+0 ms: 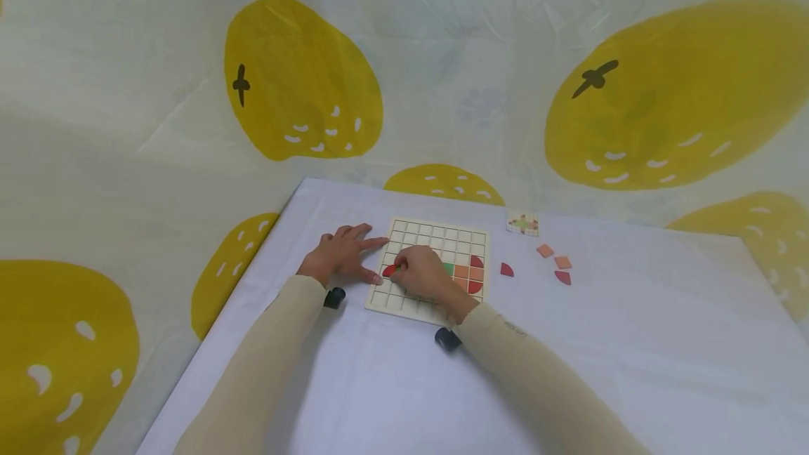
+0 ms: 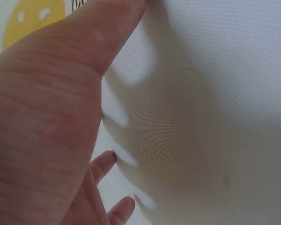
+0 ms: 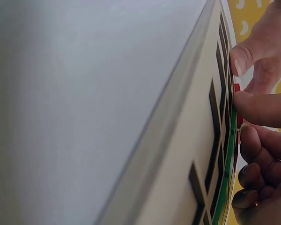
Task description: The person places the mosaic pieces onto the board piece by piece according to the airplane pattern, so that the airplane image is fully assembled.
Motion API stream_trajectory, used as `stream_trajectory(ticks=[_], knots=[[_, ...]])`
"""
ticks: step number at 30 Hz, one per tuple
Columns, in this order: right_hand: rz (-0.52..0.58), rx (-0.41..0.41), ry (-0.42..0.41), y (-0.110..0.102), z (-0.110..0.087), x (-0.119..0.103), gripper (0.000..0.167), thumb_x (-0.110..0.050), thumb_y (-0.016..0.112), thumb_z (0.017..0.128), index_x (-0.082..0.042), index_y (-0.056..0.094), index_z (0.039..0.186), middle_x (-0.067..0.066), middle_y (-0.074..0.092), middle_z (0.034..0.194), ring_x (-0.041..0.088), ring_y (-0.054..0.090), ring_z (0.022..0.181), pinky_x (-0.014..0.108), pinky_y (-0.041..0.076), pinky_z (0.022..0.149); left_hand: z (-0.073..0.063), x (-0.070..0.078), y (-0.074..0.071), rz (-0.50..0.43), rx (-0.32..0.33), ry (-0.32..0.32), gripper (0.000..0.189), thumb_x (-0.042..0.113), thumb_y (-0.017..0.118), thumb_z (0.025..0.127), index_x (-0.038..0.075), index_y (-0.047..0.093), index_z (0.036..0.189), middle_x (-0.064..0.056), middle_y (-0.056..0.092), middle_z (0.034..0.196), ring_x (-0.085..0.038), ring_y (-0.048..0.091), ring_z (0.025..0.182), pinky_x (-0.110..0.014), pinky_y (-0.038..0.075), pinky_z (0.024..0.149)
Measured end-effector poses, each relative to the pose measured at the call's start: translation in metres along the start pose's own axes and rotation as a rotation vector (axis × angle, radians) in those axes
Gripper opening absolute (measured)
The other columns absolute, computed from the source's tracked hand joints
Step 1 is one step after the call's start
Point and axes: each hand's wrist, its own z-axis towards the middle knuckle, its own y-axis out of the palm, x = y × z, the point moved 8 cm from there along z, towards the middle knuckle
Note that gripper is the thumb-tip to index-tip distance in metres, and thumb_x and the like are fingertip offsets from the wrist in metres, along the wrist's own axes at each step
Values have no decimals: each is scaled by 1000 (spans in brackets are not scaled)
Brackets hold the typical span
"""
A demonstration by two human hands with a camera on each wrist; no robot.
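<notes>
The wooden grid board (image 1: 411,306) lies on the table with coloured flat tiles set in its squares. My right hand (image 1: 426,274) is over its middle, thumb and curled fingertips pinching a green tile (image 3: 233,119) low against the grid. Beside those fingertips sits a red quarter-round tile (image 1: 388,270). My left hand (image 1: 341,255) lies spread at the board's left edge, its thumb tip close to that red tile and its index finger reaching the rim. Orange tiles (image 1: 461,272) and red quarter-rounds (image 1: 475,287) fill squares at the right; my right hand hides the squares between.
Right of the board lie loose red quarter-rounds (image 1: 507,269) and orange square tiles (image 1: 545,251). A small pattern card (image 1: 522,222) is behind them near the table's back edge. A white cloth covers the table (image 1: 632,343); a fruit-printed curtain (image 1: 442,90) hangs behind.
</notes>
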Motion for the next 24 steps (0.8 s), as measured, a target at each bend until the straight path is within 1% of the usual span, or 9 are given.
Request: stream_trajectory(ticks=[4, 9, 13, 18, 22, 24], knots=[[-7, 2, 13, 1, 1, -1, 16, -19, 77, 93, -8, 78, 105, 1, 65, 77, 16, 57, 71, 27, 44, 64, 0, 0, 0, 1, 3, -8, 97, 77, 72, 79, 51, 27, 161, -3, 17, 176, -40, 22, 158, -69, 29, 120], [-36, 16, 27, 4, 4, -2, 18, -22, 78, 92, -9, 79, 104, -1, 69, 85, 18, 59, 81, 29, 49, 71, 1, 0, 0, 2, -3, -20, 97, 76, 73, 79, 52, 27, 161, -2, 17, 176, -40, 22, 158, -69, 29, 121], [-62, 26, 33, 5, 4, -2, 18, -23, 78, 92, -9, 79, 104, -1, 71, 88, 19, 60, 85, 30, 51, 76, 1, 0, 0, 2, -11, -29, 97, 75, 73, 79, 52, 27, 161, -2, 18, 176, -39, 22, 158, -69, 29, 121], [-62, 24, 38, 5, 5, -2, 18, -22, 78, 92, -9, 78, 105, 0, 72, 90, 19, 61, 85, 31, 53, 78, 2, 0, 1, 10, -21, -32, 97, 76, 73, 79, 53, 25, 161, -1, 16, 176, -38, 21, 159, -68, 29, 122], [-46, 27, 26, 4, 4, -2, 18, -20, 78, 92, -8, 78, 105, 0, 71, 89, 18, 61, 83, 30, 52, 75, 3, -1, 1, 10, -20, -31, 98, 76, 73, 79, 53, 25, 161, -2, 16, 176, -39, 21, 159, -68, 29, 122], [-36, 28, 13, 2, 3, -1, 18, -18, 76, 92, -8, 78, 106, 0, 70, 85, 18, 61, 80, 30, 51, 73, 3, -1, 1, 7, -19, -33, 98, 76, 73, 79, 53, 25, 161, -2, 17, 176, -39, 21, 159, -69, 29, 122]])
